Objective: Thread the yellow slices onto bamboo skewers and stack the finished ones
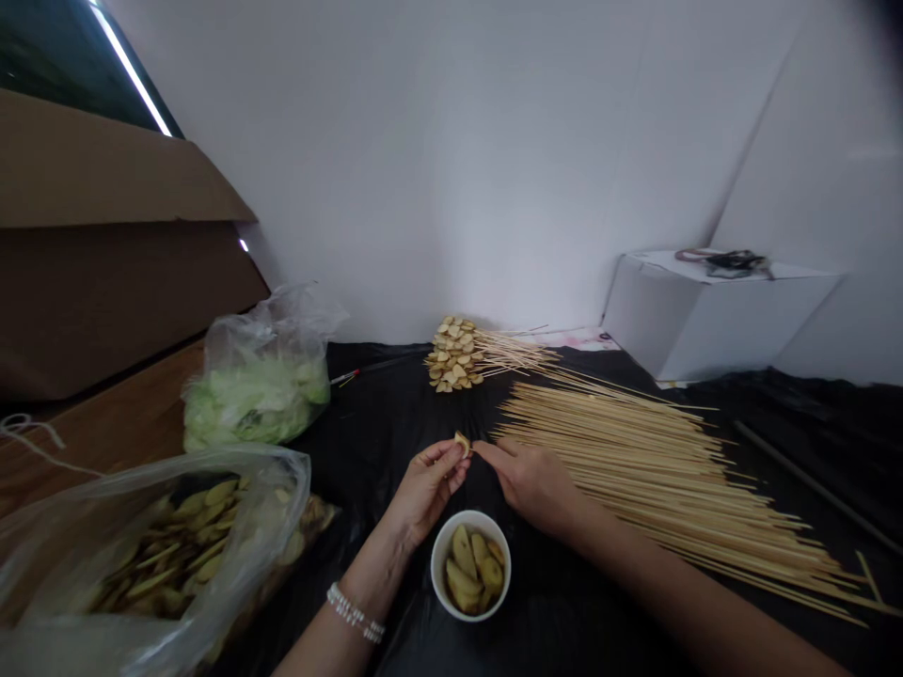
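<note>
On my far left, a clear plastic bag [169,555] of pale yellow slices slumps on the black plastic sheet [381,414], with a bag of shredded green leaves [258,395] just behind it. My left hand [427,489] is narrow, pinching one slice [462,442] between thumb and fingers, above a white bowl [470,564] of more slices. Farther ahead, a bundle of loaded skewers [451,355] lies on the covered surface. My right hand [529,484] stretches in narrow, its fingertips [483,448] just beside the slice; whether it grips anything, I cannot tell. To its right fans a wide spread of bamboo skewers [635,480], and a white box [705,315] stands in the far corner.
</note>
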Tool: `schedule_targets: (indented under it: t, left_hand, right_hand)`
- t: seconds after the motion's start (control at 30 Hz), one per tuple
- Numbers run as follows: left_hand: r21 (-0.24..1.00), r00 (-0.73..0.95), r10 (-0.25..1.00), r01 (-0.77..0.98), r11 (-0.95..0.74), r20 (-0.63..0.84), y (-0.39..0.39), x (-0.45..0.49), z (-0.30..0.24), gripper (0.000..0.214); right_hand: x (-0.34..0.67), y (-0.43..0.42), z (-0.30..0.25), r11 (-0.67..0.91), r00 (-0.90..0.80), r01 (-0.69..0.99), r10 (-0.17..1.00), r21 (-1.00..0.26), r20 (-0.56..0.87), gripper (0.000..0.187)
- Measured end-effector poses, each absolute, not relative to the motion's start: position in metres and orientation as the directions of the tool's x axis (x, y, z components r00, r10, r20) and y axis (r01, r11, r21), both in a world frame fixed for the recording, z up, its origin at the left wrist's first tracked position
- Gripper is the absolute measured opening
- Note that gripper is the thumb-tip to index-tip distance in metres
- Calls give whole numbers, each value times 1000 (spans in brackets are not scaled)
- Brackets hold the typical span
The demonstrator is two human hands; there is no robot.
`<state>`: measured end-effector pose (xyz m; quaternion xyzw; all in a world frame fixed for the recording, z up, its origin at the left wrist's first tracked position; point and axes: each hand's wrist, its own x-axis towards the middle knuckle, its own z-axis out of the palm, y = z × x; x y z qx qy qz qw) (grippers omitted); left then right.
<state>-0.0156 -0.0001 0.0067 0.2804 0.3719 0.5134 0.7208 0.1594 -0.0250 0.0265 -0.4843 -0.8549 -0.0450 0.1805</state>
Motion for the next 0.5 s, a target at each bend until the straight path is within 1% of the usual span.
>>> schedule_targets:
  t: [0.13,0.5]
  left_hand:
    - [785,193,949,-533,314,-249,0,-16,6,27]
    - [796,202,949,-518,312,-241,1,-16,6,25]
  right_hand:
    - [159,-24,26,525,-462,844,817,-112,345,38]
    - [159,-23,22,538,-462,828,815,-160,350,39]
